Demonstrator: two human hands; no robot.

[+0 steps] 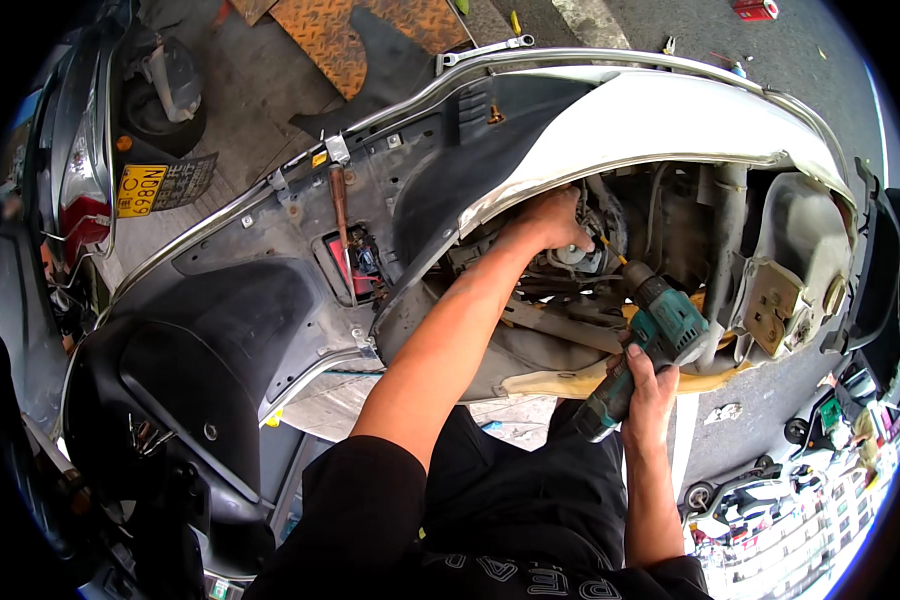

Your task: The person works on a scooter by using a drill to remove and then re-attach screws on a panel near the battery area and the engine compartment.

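A scooter with a white side panel (pixel 660 115) stretches across in front of me, its rear body open to the frame and engine parts. My left hand (pixel 558 222) reaches into that opening, fingers curled at a pale round metal part (pixel 570 256); what they grip is partly hidden. My right hand (pixel 652 392) is wrapped round the handle of a teal and black cordless drill (pixel 665 325). The drill tilts up and to the left, and its thin bit ends close to my left fingertips. Whether the bit touches the metal part I cannot tell.
On the grey floorboard, a wooden-handled hammer (pixel 339 200) lies across an open compartment with red and black parts (pixel 358 265). A ratchet wrench (pixel 485 52) rests along the far rim. The black seat or front cover (pixel 190 400) is at left. Another scooter with a yellow plate (pixel 142 190) stands beyond.
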